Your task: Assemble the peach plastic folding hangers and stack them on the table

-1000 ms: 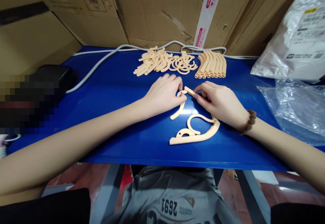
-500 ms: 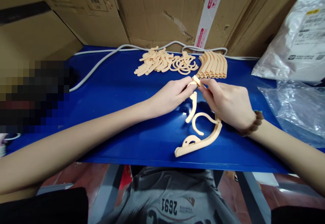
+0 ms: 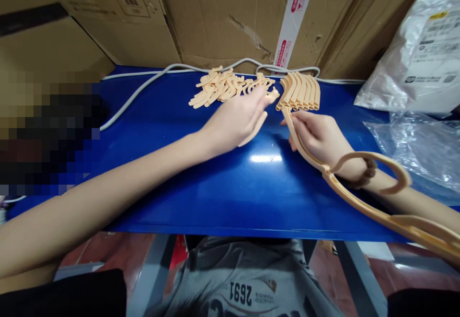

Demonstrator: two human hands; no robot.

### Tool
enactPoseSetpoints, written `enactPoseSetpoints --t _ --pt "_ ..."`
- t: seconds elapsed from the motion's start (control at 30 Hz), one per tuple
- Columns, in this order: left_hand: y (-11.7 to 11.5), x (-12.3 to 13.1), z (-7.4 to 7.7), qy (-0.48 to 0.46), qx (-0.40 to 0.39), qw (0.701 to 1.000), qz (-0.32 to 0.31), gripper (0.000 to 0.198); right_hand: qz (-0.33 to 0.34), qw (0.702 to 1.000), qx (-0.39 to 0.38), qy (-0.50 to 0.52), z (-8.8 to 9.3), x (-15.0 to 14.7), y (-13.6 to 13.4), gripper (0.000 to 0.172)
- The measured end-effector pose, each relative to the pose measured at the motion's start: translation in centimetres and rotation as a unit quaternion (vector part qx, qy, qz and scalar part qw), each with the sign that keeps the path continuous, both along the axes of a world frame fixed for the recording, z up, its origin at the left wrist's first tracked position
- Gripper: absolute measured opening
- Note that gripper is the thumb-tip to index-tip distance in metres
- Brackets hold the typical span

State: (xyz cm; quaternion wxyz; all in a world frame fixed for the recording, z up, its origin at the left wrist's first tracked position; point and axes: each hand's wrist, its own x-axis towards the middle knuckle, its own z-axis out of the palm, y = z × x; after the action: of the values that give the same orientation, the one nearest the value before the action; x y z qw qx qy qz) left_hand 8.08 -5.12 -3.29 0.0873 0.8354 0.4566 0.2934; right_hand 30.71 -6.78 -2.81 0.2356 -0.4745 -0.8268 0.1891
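My right hand (image 3: 319, 137) is closed around one arm of a beige plastic folding hanger (image 3: 354, 203). The hanger reaches from near the row of hanger arms down over my right forearm, past the table's front edge, with its hook curling above my wrist. In my left hand (image 3: 235, 123), closed and slightly blurred, is a small curved beige hanger piece (image 3: 256, 132); the hand covers its middle. Just behind my left fingers lies a loose pile of curved beige hanger pieces (image 3: 213, 87), with hooks among them. A neat row of hanger arms (image 3: 302, 91) stands to the right of the pile.
A blue table (image 3: 215, 202) carries everything. A white cable (image 3: 143, 83) runs along its back, before tall cardboard boxes (image 3: 223, 19). At the right are a white plastic parcel (image 3: 413, 63) and a clear plastic bag (image 3: 413, 154).
The hanger has been lifted off the table and swung right, over my right forearm. My hands have moved apart. My left hand has shifted toward the pile and taken the curved piece along.
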Motion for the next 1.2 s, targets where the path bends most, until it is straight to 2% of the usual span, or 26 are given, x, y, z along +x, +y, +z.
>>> enactPoseSetpoints --t 0.07,0.13,0.2,0.3,0.4,0.47,0.57,0.7,0.73,0.77,0.9,0.97,1.03,1.13,1.2 --pt "2.0 -1.3 1.1 -0.01 -0.039 0.996 0.073 0.029 -0.014 0.999 -0.016 0.039 -0.1 0.1 0.5 0.033" --pt "4.6 -3.0 2.1 -0.018 -0.059 0.993 0.098 0.034 -0.016 0.996 -0.046 0.069 -0.4 0.2 0.9 0.033" --pt "7.3 -4.5 2.5 -0.044 -0.071 0.985 0.154 0.038 -0.009 0.991 -0.087 0.099 -0.7 0.3 1.2 0.033" --pt "10.2 -5.9 2.2 -0.042 -0.067 0.978 0.196 0.041 -0.007 0.977 -0.143 0.157 -1.1 0.2 1.3 0.033" --pt "11.1 -6.3 1.5 -0.042 -0.056 0.971 0.227 0.032 -0.027 0.955 -0.193 0.224 -1.2 0.0 1.2 0.027" --pt "10.7 -6.3 1.5 -0.045 -0.053 0.973 0.221 0.023 -0.045 0.939 -0.22 0.261 -1.0 -0.2 1.1 0.021" --pt "9.6 -6.1 2.0 -0.054 -0.036 0.976 0.209 0.025 -0.075 0.917 -0.251 0.302 -0.5 -0.5 0.8 0.015" --pt "6.5 -4.3 1.9 -0.094 -0.015 0.977 0.192 0.026 -0.103 0.877 -0.248 0.398 0.0 -0.6 0.6 0.008" --pt "5.2 -3.5 1.6 -0.108 -0.041 0.98 0.161 0.029 -0.105 0.868 -0.232 0.426 0.1 -0.5 0.6 0.009" --pt "3.6 -2.7 1.3 -0.17 -0.1 0.973 0.123 0.029 -0.107 0.861 -0.214 0.449 0.1 -0.4 0.7 0.012" --pt "-2.6 -0.2 0.2 -0.186 -0.257 0.948 0.019 0.055 -0.117 0.839 -0.117 0.518 0.3 0.3 0.8 0.026" --pt "-4.2 0.4 0.3 -0.225 -0.375 0.898 -0.044 0.06 -0.118 0.831 -0.072 0.539 0.5 0.5 0.8 0.029" --pt "-4.7 0.4 0.5 -0.303 -0.443 0.841 -0.071 0.045 -0.113 0.836 -0.058 0.535 0.8 0.6 0.8 0.029" --pt "-4.0 -0.2 0.8 -0.434 -0.466 0.768 -0.068 0.02 -0.095 0.864 -0.045 0.492 1.1 0.7 0.7 0.025" --pt "-3.6 -0.8 0.8 -0.502 -0.453 0.733 -0.067 0.015 -0.074 0.907 0.01 0.414 1.1 1.0 0.5 0.023"
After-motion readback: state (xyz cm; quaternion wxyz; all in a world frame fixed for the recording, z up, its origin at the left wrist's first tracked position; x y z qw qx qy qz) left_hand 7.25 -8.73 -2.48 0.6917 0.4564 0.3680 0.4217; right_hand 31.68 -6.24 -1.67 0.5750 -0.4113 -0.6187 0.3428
